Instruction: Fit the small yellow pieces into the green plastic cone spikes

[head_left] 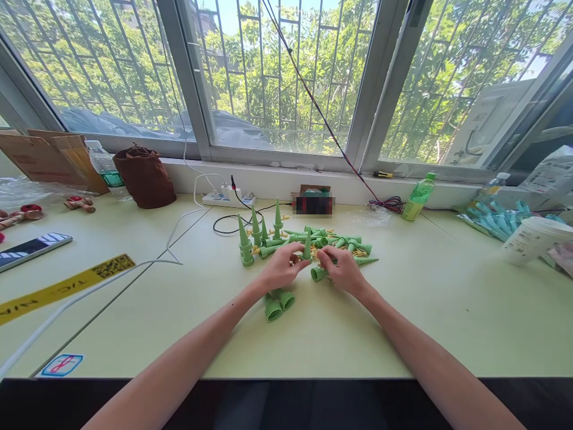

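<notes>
My left hand point(283, 266) is closed, thumb and fingers pinching a pointed green plastic cone point(307, 246), held tip up over the pale, smooth tabletop point(416, 310). My right hand point(342, 267) is nearly closed beside it, fingertips bunched; whether they hold anything I cannot tell. Just behind lie ribbed green plastic pieces point(364, 248) among small yellow bits point(359, 253).

Left hand point(283, 266) grips a green spike point(307, 246) (pointing upward).

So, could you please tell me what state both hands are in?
Left hand: closed on a green spike.
Right hand: closed; I can't tell what it holds.
</notes>
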{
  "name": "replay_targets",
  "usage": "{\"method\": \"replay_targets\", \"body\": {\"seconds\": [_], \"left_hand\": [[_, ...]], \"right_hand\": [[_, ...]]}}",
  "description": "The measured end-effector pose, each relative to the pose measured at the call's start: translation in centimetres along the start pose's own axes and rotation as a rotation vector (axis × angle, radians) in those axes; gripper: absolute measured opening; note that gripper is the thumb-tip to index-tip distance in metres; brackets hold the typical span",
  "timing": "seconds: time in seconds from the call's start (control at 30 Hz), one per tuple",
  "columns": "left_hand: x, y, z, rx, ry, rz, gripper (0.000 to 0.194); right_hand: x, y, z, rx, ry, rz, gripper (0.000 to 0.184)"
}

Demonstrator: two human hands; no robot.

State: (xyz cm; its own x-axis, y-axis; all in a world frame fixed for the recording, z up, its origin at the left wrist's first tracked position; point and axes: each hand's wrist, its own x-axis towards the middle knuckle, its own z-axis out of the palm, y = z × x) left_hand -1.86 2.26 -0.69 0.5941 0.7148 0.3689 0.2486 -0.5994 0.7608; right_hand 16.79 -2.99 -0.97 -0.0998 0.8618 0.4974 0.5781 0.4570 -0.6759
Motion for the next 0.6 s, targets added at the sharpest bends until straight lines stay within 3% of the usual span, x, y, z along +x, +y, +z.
{"method": "replay_targets", "body": {"seconds": [0.3,0.6], "left_hand": [[0.03,0.10,0.03,0.010,0.022,0.007,0.021],[0.03,0.19,0.09,0.009,0.027,0.019,0.018]], "right_hand": [[0.04,-0.18,0.00,0.050,0.037,-0.027,0.019],[0.04,-0.22,-0.01,0.016,0.008,0.005,0.032]]}}
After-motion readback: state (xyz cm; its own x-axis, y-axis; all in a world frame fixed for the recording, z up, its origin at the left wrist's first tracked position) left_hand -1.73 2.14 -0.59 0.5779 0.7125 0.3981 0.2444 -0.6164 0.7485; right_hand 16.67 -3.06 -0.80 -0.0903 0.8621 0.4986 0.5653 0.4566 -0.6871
